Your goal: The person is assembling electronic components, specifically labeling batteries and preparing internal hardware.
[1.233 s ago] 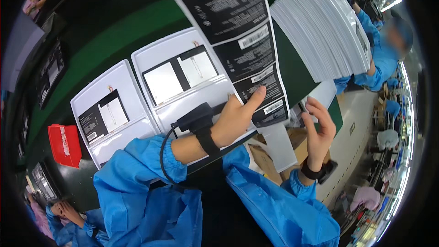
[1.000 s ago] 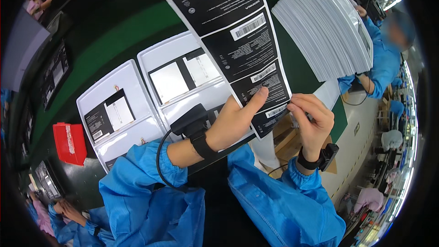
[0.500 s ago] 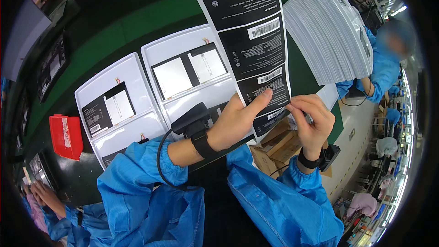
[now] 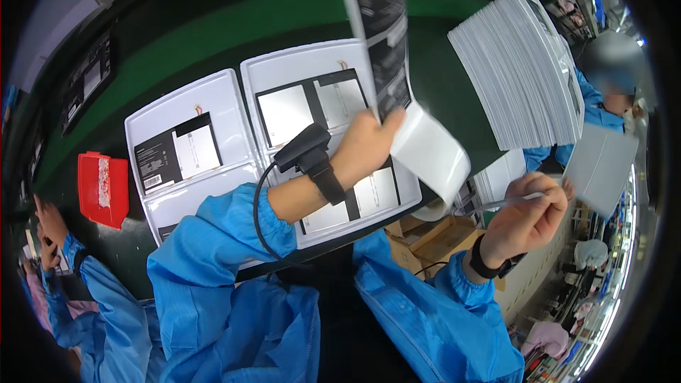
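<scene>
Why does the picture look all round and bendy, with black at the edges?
Head view: the fisheye lens curves straight edges like the white trays and paper stack, leaves a black rim, and the label strip in the left hand looks slightly smeared.

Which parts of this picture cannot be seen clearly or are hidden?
- Label strip, head view: its top is cut off by the upper edge.
- Right white tray: its lower labels are partly hidden by the left hand.
- Right hand: the thin piece it pinches is too small to identify.
</scene>
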The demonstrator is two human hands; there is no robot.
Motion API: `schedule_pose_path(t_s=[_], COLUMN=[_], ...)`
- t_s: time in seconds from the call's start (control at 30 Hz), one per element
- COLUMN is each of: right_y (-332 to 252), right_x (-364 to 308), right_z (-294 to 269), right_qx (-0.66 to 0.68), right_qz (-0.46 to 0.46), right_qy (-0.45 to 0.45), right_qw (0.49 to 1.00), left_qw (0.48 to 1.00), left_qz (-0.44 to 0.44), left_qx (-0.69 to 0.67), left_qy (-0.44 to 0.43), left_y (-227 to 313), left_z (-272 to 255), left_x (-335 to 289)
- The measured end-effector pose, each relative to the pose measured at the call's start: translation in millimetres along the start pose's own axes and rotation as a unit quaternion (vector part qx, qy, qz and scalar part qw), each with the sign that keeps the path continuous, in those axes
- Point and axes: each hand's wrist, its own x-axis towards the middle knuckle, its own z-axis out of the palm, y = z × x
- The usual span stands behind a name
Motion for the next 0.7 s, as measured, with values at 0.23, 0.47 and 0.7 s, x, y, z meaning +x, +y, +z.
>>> schedule_pose_path(t_s=[0.23, 0.47, 0.7], right_y=[-4.7, 18.2, 18.1], right_x=[-29.9, -33.1, -4.1], right_z=[73.9, 103.8, 139.2], right_qx=[0.157, -0.082, -0.107], right_qz=[0.319, 0.22, 0.087], right_qy=[0.043, -0.267, -0.528], right_qw=[0.934, 0.935, 0.838], left_qw=[0.925, 0.998, 0.952], left_qz=[0.226, -0.001, 0.014], left_qx=[0.304, 0.047, 0.294], left_qy=[0.036, 0.035, -0.085], left_y=[28.6, 21.3, 30.4], left_z=[-11.9, -74.5, -111.3], left_x=[-98.4, -121.8, -133.0])
